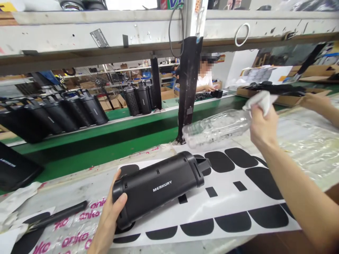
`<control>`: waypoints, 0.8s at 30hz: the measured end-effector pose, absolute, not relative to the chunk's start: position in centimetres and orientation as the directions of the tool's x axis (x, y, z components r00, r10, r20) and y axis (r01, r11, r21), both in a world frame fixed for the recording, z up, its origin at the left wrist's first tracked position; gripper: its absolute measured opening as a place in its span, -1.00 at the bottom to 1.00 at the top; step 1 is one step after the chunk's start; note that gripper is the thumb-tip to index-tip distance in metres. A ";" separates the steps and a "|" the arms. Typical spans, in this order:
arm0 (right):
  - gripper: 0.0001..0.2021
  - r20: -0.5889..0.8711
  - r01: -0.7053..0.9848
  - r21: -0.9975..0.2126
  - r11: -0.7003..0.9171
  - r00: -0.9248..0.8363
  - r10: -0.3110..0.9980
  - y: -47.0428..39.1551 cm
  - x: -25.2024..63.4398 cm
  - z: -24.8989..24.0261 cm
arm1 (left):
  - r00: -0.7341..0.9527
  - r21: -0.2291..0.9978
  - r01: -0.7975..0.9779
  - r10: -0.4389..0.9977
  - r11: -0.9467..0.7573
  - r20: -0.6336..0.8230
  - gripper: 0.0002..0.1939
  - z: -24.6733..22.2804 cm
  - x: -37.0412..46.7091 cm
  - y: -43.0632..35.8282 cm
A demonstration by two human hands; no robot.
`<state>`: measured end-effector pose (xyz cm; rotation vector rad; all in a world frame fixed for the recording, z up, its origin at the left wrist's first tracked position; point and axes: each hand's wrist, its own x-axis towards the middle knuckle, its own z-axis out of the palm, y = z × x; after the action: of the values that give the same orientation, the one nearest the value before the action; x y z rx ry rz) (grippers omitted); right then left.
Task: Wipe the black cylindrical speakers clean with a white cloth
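My left hand [112, 208] grips the near end of a black speaker [159, 190] marked MERKURY, thumb on its front. The speaker lies tilted over a white sheet, its handle [203, 164] pointing right. My right hand [265, 127] is raised at the right, closed around a crumpled white cloth [261, 100]. A clear plastic bottle [219, 128] lies sideways just left of that hand, its narrow end near the cloth. Whether the hand also touches the bottle I cannot tell. Black stickers [219, 161] with rounded corners cover the white sheet [196, 208] beneath.
Behind the bench runs a green conveyor [148, 135] carrying several black speakers [92, 107]. A dark post [186, 84] rises at its edge under a shelf [92, 38]. Another person's hand [315, 102] reaches in at right, near a cardboard tray [288, 100]. A black rod [63, 211] lies left.
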<state>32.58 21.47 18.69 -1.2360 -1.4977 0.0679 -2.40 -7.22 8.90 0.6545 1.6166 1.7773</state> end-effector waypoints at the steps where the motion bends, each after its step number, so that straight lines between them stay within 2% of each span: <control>1: -0.58 0.723 0.680 -0.567 0.465 0.141 0.676 21.5 31.8 19.9 | -0.674 0.992 -0.121 0.737 -0.040 -0.053 -0.24 9.1 -2.4 -7.2; 3: -0.64 0.758 0.746 -0.407 0.527 -0.047 0.651 21.5 30.1 22.1 | -0.672 0.992 -0.123 0.739 -0.037 -0.056 -0.23 9.3 -2.4 -7.2; 6: -0.68 0.696 0.758 -0.198 0.622 -0.338 0.634 21.5 27.8 24.2 | -0.655 0.990 -0.140 0.752 -0.022 -0.076 -0.23 9.5 -2.5 -7.1; 8: -0.63 0.681 0.772 -0.119 0.625 -0.394 0.617 21.0 27.0 24.6 | -0.648 0.989 -0.145 0.757 -0.008 -0.089 -0.23 9.6 -2.6 -7.1; 11: -0.60 0.784 0.779 -0.050 0.625 -0.358 0.508 18.2 26.3 22.6 | -0.640 0.987 -0.162 0.759 0.022 -0.122 -0.21 9.8 -2.8 -6.9; 12: -0.63 0.818 0.760 -0.026 0.650 -0.357 0.450 16.7 26.0 21.2 | -0.639 0.985 -0.169 0.757 0.036 -0.137 -0.21 9.9 -2.8 -6.9; 14: -0.68 0.798 0.635 0.052 0.771 -0.491 0.350 13.2 25.3 17.5 | -0.643 0.983 -0.168 0.748 0.068 -0.162 -0.21 10.1 -2.9 -6.8; 17: -0.64 0.754 0.532 0.096 0.841 -0.591 0.287 7.9 24.9 11.9 | -0.655 0.981 -0.151 0.732 0.118 -0.189 -0.18 10.6 -3.0 -6.5; 19: -0.60 0.767 0.503 0.040 0.863 -0.569 0.296 5.3 25.5 9.5 | -0.652 0.981 -0.137 0.733 0.139 -0.195 -0.19 10.8 -3.3 -6.4; 22: -0.54 0.796 0.495 -0.021 0.868 -0.518 0.315 3.8 26.3 8.4 | -0.638 0.982 -0.084 0.748 0.168 -0.182 -0.18 10.7 -3.9 -6.3; 24: -0.56 0.797 0.513 0.003 0.858 -0.520 0.308 4.5 25.7 9.0 | -0.650 0.981 -0.035 0.741 0.193 -0.169 -0.13 10.4 -4.3 -6.3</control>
<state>25.66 4.48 8.96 -0.5933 -2.1557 -0.2989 -4.34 -6.34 10.40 0.6614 1.8209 1.5212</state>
